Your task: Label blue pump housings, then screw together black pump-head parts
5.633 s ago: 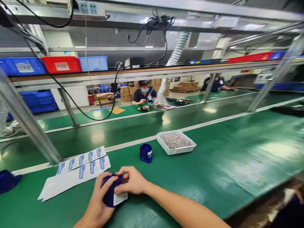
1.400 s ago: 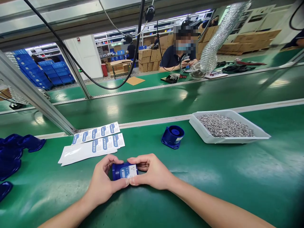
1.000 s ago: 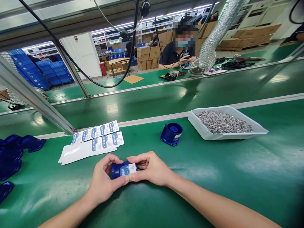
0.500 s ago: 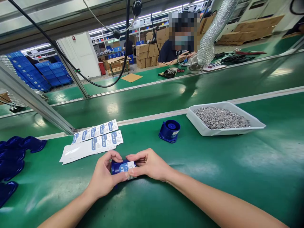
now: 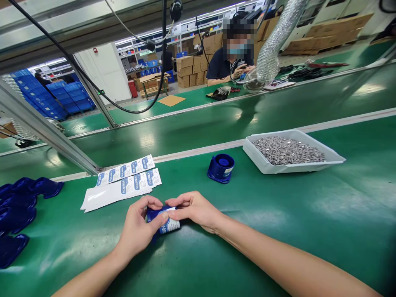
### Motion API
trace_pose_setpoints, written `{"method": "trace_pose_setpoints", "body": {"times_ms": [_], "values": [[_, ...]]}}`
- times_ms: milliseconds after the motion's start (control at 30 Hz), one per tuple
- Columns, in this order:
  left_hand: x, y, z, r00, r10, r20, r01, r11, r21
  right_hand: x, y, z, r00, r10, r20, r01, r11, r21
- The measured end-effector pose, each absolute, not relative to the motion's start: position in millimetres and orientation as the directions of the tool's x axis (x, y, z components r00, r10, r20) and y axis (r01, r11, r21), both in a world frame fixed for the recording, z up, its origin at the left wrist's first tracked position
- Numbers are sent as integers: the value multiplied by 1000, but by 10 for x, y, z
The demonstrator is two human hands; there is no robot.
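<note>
Between my hands is a blue plastic housing [image 5: 152, 215] with a white-and-blue sticker label [image 5: 172, 224] on its curved side. My left hand [image 5: 138, 226] grips the housing from the left, its thumb pressed on the label. From the right, my right hand [image 5: 194, 211] closes on the housing, thumb at the label's upper edge. The fingers hide much of the part. Behind them stands another blue housing [image 5: 223, 167], round on a flanged base, with a label on its side. Label sheets [image 5: 108, 197] lie to the left, partly bare backing.
A white tray [image 5: 272, 168] full of small metal pins or screws sits at the right. Several blue housings [image 5: 18, 202] are grouped at the far left. A metal post [image 5: 58, 132] and a hanging black cable [image 5: 136, 112] are ahead. Across the bench sits a person [image 5: 216, 66].
The blue housing has turned in my hands, so more of the label's lower part shows. My left thumb has slid up along the label. The view has shifted slightly.
</note>
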State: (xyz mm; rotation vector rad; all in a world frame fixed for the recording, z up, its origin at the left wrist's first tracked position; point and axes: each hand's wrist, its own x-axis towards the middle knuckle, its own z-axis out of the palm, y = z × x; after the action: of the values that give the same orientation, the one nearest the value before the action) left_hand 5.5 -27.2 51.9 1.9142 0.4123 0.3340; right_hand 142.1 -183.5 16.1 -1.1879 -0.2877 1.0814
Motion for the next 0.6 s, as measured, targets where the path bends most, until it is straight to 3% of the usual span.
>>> {"method": "trace_pose_setpoints", "body": {"times_ms": [433, 600], "values": [[117, -334, 639, 932, 362, -14, 187, -446, 875, 1393, -1846, 149, 519, 784, -340, -523, -23, -852], [112, -364, 589, 922, 385, 24, 168, -456, 874, 1408, -1872, 136, 541, 825, -160, -256, -20, -967]]}}
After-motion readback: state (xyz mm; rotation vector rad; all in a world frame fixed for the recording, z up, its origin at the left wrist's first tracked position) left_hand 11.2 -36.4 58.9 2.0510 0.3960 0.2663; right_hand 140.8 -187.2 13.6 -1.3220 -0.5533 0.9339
